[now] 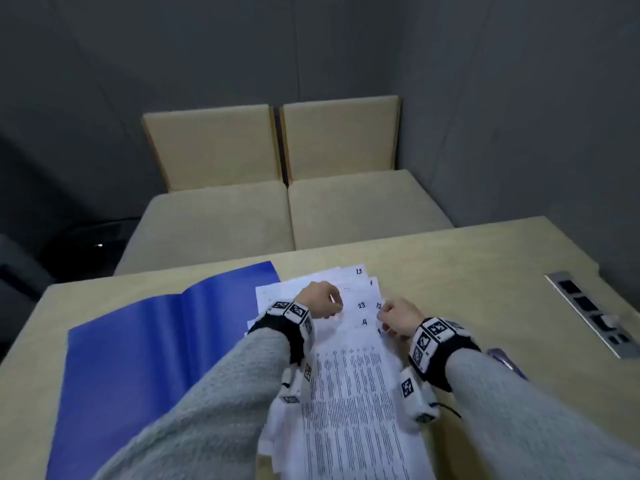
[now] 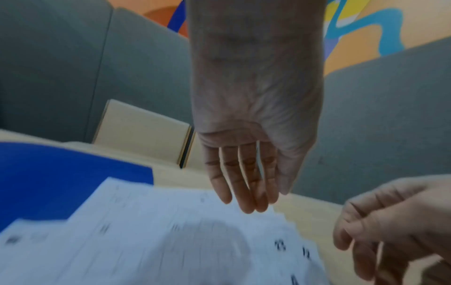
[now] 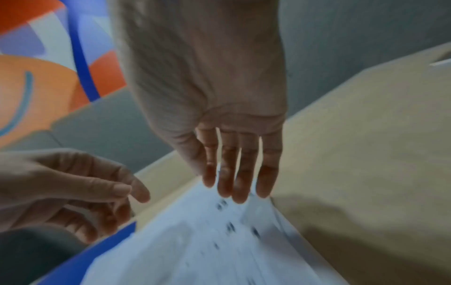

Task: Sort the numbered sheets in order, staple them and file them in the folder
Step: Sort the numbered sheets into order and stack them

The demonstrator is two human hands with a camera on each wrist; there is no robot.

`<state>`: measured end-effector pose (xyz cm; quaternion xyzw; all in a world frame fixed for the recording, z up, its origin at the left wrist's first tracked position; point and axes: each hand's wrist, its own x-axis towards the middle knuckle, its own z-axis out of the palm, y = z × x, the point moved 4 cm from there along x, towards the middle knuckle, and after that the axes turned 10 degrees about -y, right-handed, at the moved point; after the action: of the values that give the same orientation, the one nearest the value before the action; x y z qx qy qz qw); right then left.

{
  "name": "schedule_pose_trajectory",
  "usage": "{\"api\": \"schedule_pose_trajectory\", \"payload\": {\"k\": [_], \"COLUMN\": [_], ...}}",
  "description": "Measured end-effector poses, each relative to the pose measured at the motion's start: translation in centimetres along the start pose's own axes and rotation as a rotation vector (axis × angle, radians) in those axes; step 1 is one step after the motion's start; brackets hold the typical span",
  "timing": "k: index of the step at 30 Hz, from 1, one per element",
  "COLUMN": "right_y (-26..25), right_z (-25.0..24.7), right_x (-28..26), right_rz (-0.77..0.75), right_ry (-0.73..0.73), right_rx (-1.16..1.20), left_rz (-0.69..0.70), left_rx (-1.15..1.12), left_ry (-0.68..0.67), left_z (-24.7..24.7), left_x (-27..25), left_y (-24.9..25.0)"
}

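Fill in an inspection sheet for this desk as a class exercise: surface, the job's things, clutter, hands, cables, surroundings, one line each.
Surface: beige table, with a metal socket strip set into it at the right.
Job's things: numbered sheets fanned in a loose pile, 13, 23 and 4 readable; blue folder lying open, left of them, partly under them.
Clutter: a bluish object beside the right sleeve, too hidden to name.
Hands: left hand and right hand over the sheets, fingers straight at the paper.
Cables: thin black cord at the right wrist camera.
Surroundings: two beige cushioned seats, grey walls.
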<state>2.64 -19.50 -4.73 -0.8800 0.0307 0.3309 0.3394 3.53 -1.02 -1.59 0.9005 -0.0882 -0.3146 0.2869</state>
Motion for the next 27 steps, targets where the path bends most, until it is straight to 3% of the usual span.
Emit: {"api": "schedule_pose_trajectory", "payload": {"k": [4,9,14,19,24,27], "right_y": [3.7,4.7,5.3,5.6,6.5,6.4], "right_z": [2.2,4.0,4.7,4.5,3.6,4.1], "right_x": [1.0,1.3,1.6,0.8,0.4,-0.6], "right_rz": [0.124,0.118,0.088,0.064,0.059,0.036], "right_ry": [0.035,0.065,0.116,0.134,0.147,0.103], "right_rx": [0.104,0.192,0.140,0.217,0.231,0.266], "left_rz": [-0.077,-0.071,-0.097,-0.157,-0.059,0.026], "left_rx": [0.033,0.108,0.329,0.341,0.215,0.058], "left_ry": [-0.033,-0.139,-0.021,0.036,0.141,0.136], "left_z": [3.0,5.6,7.0,7.4,7.6,7.8], "left_x": [1.6,2.7,2.3,1.6,0.3,-1.2], "left_y": [-2.1,-3.2,-3.0,-2.0,-1.5,-1.5]}}
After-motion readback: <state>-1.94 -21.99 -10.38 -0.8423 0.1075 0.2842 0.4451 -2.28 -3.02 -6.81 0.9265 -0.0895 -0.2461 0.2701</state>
